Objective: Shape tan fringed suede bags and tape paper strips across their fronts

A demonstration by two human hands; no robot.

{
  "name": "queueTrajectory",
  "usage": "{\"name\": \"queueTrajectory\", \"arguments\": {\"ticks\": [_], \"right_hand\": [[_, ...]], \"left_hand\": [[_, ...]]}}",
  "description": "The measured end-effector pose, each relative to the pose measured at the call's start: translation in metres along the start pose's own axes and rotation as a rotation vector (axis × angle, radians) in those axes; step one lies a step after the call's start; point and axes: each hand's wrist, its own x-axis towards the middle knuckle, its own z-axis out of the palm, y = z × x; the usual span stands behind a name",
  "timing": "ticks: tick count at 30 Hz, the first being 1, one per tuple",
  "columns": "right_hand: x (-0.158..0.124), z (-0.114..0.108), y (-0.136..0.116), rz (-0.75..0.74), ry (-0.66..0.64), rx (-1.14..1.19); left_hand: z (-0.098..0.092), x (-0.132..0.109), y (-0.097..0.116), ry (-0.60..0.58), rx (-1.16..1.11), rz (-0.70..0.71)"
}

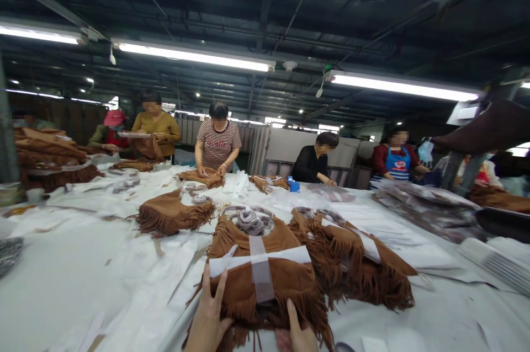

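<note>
A brown fringed suede bag [285, 280] lies before me on the white-covered table. A white paper strip [290, 255] runs across it, crossed by a translucent band [261, 277], and a wrapped grey coiled handle [250, 221] rests at its top. My left hand [209, 313] is on the bag's left side, fingers spread, with fingertips near the strip's left end. At the lower fringe is my right hand [298, 332], one finger stretched onto the bag; its lower part is cut off by the frame edge. Both hands look open.
More fringed bags [356, 252] lie close at the right, another bag [169, 211] at the back left. Plastic-wrapped pieces [430, 206] are piled at the right, near stacked white sheets [501, 264]. Several co-workers, including a person in a striped shirt [218, 145], work across the table.
</note>
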Motion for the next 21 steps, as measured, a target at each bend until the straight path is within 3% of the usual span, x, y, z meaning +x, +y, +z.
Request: {"name": "queueTrajectory", "arguments": {"ticks": [5,10,17,21], "right_hand": [[-0.001,0.024,-0.017,0.086,-0.070,0.148],[0.014,0.040,-0.022,0.067,-0.066,0.278],[0.049,0.067,-0.040,-0.012,-0.040,0.239],[0.067,0.080,-0.037,-0.058,-0.004,0.157]], "left_hand": [[0.007,0.012,0.000,-0.037,0.003,-0.048],[0.004,0.035,-0.003,-0.005,-0.059,-0.039],[-0.012,0.084,0.008,0.009,-0.073,-0.070],[-0.014,0.104,0.016,-0.071,-0.019,-0.154]]}}
